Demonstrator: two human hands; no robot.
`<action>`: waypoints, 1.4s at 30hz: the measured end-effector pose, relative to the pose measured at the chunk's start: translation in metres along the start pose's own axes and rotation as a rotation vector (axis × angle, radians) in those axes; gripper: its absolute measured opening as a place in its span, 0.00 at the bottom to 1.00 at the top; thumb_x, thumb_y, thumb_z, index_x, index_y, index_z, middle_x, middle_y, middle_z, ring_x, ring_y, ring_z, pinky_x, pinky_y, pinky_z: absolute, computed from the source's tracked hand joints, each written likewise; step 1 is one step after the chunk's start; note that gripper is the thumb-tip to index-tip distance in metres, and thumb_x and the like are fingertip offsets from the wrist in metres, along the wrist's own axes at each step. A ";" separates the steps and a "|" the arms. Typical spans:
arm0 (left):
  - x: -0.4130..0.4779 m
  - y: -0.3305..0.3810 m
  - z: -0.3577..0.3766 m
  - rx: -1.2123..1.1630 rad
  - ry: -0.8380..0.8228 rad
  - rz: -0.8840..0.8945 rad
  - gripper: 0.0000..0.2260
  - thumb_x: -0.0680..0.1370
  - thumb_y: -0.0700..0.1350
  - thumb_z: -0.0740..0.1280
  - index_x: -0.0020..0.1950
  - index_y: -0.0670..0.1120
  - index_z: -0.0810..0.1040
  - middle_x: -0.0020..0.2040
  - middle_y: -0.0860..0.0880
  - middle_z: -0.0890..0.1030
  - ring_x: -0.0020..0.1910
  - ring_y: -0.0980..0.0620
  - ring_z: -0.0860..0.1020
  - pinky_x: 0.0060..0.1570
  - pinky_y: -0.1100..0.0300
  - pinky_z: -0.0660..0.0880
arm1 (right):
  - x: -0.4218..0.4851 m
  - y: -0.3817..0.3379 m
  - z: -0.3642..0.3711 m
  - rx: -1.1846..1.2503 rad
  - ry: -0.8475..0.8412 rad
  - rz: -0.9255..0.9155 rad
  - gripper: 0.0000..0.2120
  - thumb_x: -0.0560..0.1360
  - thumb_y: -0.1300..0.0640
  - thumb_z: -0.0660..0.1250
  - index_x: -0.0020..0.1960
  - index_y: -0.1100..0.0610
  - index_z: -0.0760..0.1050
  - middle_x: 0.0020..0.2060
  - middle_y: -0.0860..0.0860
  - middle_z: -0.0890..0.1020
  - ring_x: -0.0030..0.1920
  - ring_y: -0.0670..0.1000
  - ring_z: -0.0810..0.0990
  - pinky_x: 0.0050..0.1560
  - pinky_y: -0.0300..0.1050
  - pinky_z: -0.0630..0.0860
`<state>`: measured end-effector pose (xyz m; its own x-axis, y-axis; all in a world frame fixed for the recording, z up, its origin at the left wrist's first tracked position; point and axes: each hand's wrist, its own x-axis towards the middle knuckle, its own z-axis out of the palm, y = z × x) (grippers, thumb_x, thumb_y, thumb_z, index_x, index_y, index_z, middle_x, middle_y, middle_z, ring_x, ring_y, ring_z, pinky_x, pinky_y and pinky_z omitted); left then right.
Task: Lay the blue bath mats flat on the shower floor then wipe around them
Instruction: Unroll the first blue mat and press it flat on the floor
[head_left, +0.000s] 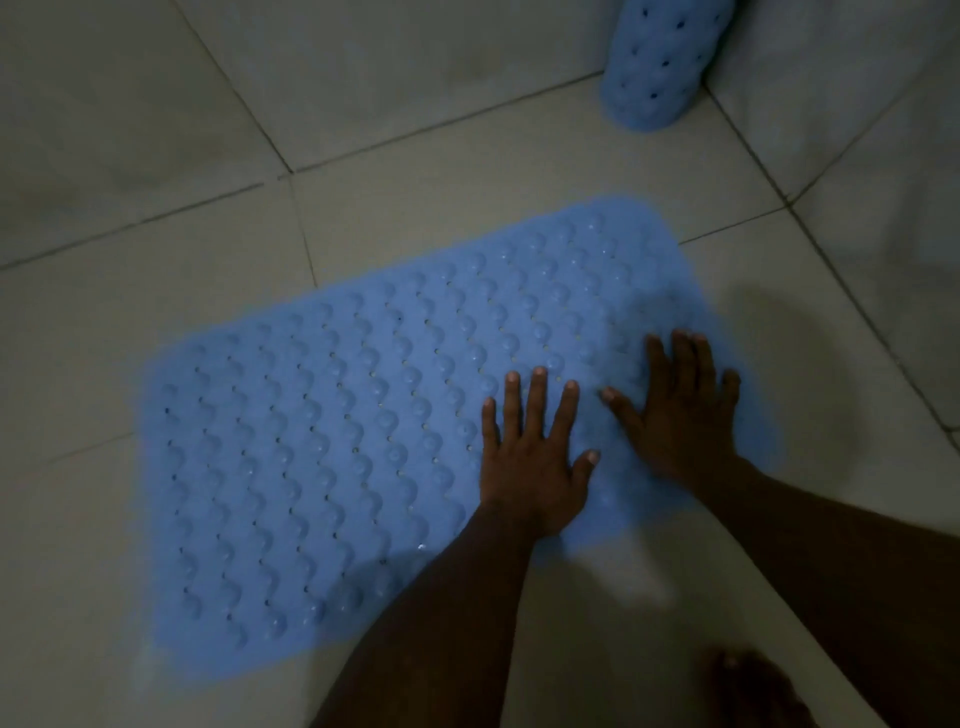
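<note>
Head view: both hands pressed flat on a blue bath mat (322, 447) laid out on the tiled floor (156, 130).
The left hand (530, 462) and right hand (680, 415) lay palm-down side by side at the mat's right end, fingers spread. A second rolled mat (660, 62) stood in the far corner, well apart.

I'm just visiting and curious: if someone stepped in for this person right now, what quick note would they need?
Left hand: open, palm flat on the mat.
Right hand: open, flat on the mat's right end.
The mat lies spread on the floor; a rolled mat stands in the far corner.
Done: first mat laid out, being pressed flat.
Left: unroll and lay the rolled mat, then wipe around both. No cloth is in view.
</note>
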<state>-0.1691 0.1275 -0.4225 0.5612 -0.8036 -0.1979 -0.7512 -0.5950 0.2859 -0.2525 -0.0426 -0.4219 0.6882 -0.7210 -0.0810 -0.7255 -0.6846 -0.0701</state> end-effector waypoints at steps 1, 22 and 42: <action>-0.003 -0.006 -0.005 -0.022 -0.005 0.010 0.34 0.80 0.65 0.50 0.84 0.53 0.50 0.84 0.45 0.47 0.82 0.40 0.43 0.77 0.35 0.47 | 0.000 -0.003 -0.003 0.018 -0.031 0.020 0.40 0.76 0.29 0.49 0.79 0.53 0.57 0.78 0.59 0.59 0.79 0.60 0.53 0.73 0.72 0.52; -0.210 -0.225 -0.038 -0.026 0.063 -0.594 0.31 0.81 0.62 0.41 0.83 0.55 0.41 0.84 0.47 0.40 0.81 0.43 0.36 0.79 0.41 0.41 | -0.118 -0.282 0.027 0.105 0.071 -0.633 0.29 0.80 0.40 0.55 0.75 0.53 0.68 0.75 0.58 0.68 0.77 0.59 0.63 0.72 0.66 0.60; -0.202 -0.235 -0.021 0.006 0.147 -0.554 0.34 0.80 0.61 0.52 0.84 0.50 0.50 0.84 0.42 0.46 0.82 0.40 0.43 0.78 0.36 0.47 | -0.124 -0.290 0.037 -0.046 0.097 -0.625 0.33 0.78 0.38 0.55 0.78 0.55 0.63 0.77 0.60 0.62 0.79 0.61 0.57 0.74 0.66 0.55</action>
<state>-0.0991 0.4301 -0.4304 0.9137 -0.3622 -0.1843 -0.3330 -0.9272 0.1714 -0.1273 0.2497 -0.4286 0.9807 -0.1883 0.0520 -0.1868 -0.9819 -0.0319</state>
